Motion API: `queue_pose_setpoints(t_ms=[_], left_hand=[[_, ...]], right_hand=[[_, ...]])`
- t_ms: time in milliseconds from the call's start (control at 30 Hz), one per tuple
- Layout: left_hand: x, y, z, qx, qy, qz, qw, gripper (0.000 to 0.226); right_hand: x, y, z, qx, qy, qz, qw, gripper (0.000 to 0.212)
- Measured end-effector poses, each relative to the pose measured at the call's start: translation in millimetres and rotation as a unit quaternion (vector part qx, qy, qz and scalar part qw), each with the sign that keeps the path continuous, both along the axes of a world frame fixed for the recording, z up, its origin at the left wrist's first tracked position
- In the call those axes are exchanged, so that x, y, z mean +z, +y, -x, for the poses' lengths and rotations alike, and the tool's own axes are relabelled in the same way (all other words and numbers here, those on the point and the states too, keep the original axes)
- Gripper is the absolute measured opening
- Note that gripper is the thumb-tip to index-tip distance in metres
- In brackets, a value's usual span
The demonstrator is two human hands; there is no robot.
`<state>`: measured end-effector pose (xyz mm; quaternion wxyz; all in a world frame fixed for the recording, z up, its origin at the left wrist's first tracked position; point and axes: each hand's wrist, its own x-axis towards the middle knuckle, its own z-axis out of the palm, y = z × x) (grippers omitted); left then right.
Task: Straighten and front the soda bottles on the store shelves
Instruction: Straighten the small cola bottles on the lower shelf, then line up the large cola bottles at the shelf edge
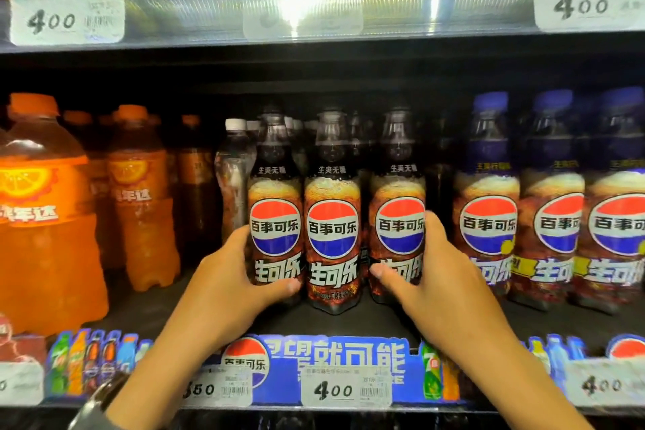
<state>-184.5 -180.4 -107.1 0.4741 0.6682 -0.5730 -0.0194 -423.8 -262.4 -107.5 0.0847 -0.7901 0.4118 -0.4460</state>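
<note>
Three black-capped cola bottles stand upright in a row at the front of the middle shelf, logos facing me. My left hand (241,276) grips the left cola bottle (275,213) low on its label, thumb across the front. My right hand (429,272) grips the right cola bottle (398,216) the same way. The middle cola bottle (333,220) stands between them, touched by neither hand. More dark bottles stand behind in shadow.
Orange soda bottles (139,199) fill the shelf's left. A clear bottle with a white cap (233,178) stands behind the left cola. Blue-capped cola bottles (488,206) line the right. The shelf edge (335,370) carries price tags. The upper shelf rail (436,7) holds purple and green bottles.
</note>
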Motion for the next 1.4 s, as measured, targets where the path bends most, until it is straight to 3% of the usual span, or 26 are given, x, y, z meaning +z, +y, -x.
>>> queue_pose_setpoints(t_ms=[133,300,500,667,767,900,1000,1167,1267,1400], left_hand=[[-0.8,2.9,0.6,0.015,-0.004,0.003,1.0,0.078],[3.5,5.4,-0.2,0.014,-0.01,-0.012,1.0,0.078],[6.3,7.2,3.3,0.019,-0.018,-0.011,1.0,0.08],[13.7,25.4,12.4,0.068,-0.092,0.017,0.993,0.074],[8.0,48.5,18.2,0.152,-0.181,0.115,0.965,0.063],[-25.8,84.3,21.2,0.028,-0.111,0.193,0.974,0.029],[-70.6,109.8,19.2,-0.036,0.011,0.148,0.988,0.021],[-153.3,136.2,2.3,0.041,0.079,0.046,0.995,0.013],[-188.5,139.6,-15.6,0.108,0.11,0.004,0.988,0.024],[-198.8,124.6,-29.8,0.145,0.084,-0.034,0.985,0.058]], right_hand=[[2.6,0.8,3.1,0.015,-0.029,0.004,0.999,0.064],[3.7,6.2,1.4,0.013,-0.029,0.002,0.999,0.078],[3.1,6.8,-1.8,0.008,-0.016,0.012,1.0,0.08],[7.3,15.6,5.0,-0.032,0.025,0.02,0.999,0.096],[7.2,30.4,12.7,-0.101,0.036,0.143,0.984,0.072],[-19.0,65.1,19.0,0.023,0.016,0.261,0.965,0.029],[-76.4,91.2,13.5,0.119,0.076,0.18,0.973,0.023],[-169.1,97.4,-6.1,0.148,0.111,-0.023,0.982,0.035],[-186.4,89.0,-23.0,0.143,0.084,-0.093,0.982,0.05],[-170.6,74.6,-50.9,0.146,0.101,-0.08,0.981,0.061]])
